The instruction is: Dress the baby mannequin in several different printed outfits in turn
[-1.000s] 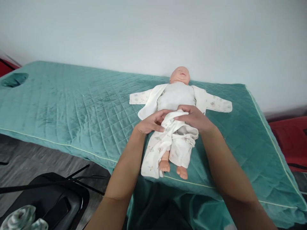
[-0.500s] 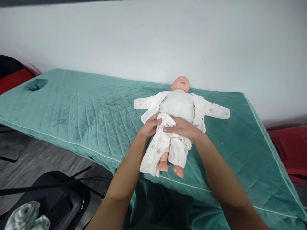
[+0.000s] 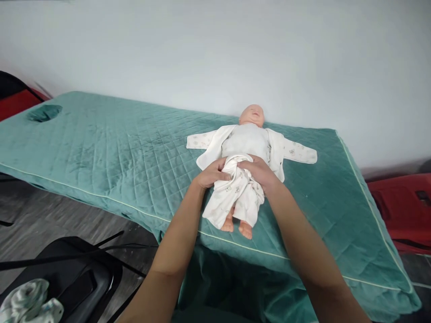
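While the left hand (image 3: 214, 173) and right hand (image 3: 260, 171) pinch the trousers (image 3: 225, 196) at their bunched waist, over the doll (image 3: 247, 138) on the bed (image 3: 134, 157), I'd judge them light, floppy, best held there.

A bald baby doll (image 3: 247, 140) lay face up across a green quilted bed (image 3: 134, 148), its white patterned jacket (image 3: 276, 150) hung open, sleeves spread wide, white patterned trousers (image 3: 237, 193) were bunched up top, bare feet (image 3: 245, 229) showed below.

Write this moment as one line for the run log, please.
left hand: holding patterned pants; right hand: holding same pants, upper part bunched; doll: lying face-up; jacket: open; under doll: green quilted bed
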